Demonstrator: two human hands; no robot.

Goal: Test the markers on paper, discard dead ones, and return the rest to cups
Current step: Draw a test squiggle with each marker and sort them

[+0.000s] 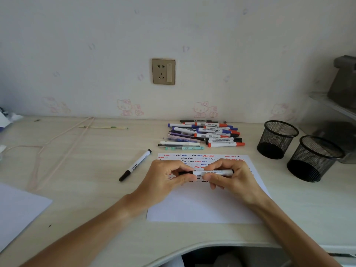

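Both hands hold one white marker with black ends [211, 172] level above the test paper [204, 205]. My left hand [165, 180] pinches its black cap end, and my right hand [231, 178] grips the white barrel. The top of the paper carries rows of red, blue and black squiggles. A pile of several markers and pens [204, 134] lies beyond the paper. A lone black-capped marker [135, 165] lies slanted on the desk to the left. Two black mesh cups, one nearer the wall [277, 139] and one nearer me [313, 158], stand at the right and look empty.
Another white sheet [17, 211] lies at the desk's left front edge. A pale cord [57, 149] and wrapped chopsticks [104, 127] lie at the back left. A wall socket [163, 71] sits above the desk. Grey shelving [339, 105] stands at the far right.
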